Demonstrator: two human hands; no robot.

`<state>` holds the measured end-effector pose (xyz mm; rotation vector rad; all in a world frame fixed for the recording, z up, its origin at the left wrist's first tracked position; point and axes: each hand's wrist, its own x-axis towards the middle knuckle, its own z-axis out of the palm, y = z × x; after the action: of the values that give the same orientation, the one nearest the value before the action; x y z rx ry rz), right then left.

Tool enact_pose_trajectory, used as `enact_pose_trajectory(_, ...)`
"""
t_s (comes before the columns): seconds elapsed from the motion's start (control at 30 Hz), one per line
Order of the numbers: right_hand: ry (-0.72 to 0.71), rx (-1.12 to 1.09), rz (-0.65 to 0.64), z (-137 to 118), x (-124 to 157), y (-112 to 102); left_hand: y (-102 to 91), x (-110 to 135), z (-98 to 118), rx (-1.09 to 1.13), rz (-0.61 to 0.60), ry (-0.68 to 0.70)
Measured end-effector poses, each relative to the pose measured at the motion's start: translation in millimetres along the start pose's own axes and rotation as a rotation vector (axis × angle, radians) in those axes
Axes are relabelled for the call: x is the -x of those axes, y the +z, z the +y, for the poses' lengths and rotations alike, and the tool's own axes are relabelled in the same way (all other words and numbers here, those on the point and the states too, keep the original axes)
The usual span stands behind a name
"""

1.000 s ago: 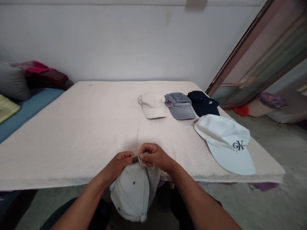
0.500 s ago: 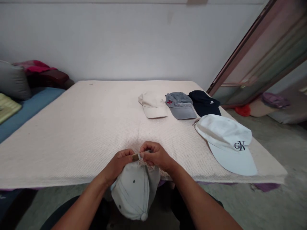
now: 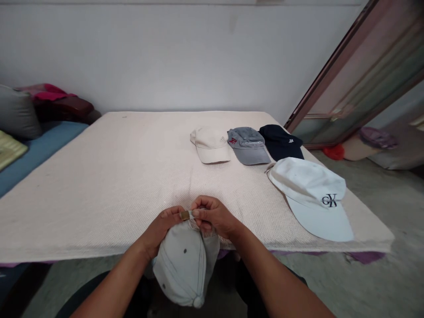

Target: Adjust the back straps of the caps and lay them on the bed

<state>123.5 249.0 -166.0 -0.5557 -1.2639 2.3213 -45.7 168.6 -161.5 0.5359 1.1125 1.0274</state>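
Note:
A pale grey baseball cap [image 3: 183, 265] hangs at the table's front edge, its crown toward me and its top button lowest. My left hand [image 3: 164, 227] pinches the back strap beside a brass-coloured buckle [image 3: 185, 215]. On the other side of the buckle, my right hand [image 3: 213, 216] grips the light strap end between thumb and fingers. Both hands are closed, close together over the table edge. The cap's brim is hidden from view.
On the cloth-covered table [image 3: 99, 190] lie a beige cap [image 3: 212, 145], a grey cap [image 3: 248, 145], a navy cap [image 3: 281, 142] and a white cap [image 3: 313, 194] with black letters. A wall stands behind; a blue seat with cushions [image 3: 18, 112] is at left.
The buckle has tilted slightly and a bit more of the light strap shows between it and my right fingers. Both hands keep their hold; the view has shifted slightly.

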Motion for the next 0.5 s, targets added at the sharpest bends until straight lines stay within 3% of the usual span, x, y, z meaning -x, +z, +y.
enact_pose_trajectory(0.17, 0.04, -0.034, -0.034, -1.0, 0.9, 0.9, 0.3, 0.6, 2.1, -0.008, -0.027, 0.013)
enact_pose_trajectory(0.5, 0.007, 0.031, 0.052, -0.6, -3.5, 7.8, 0.3, 1.5, 2.0, -0.005, 0.014, -0.008)
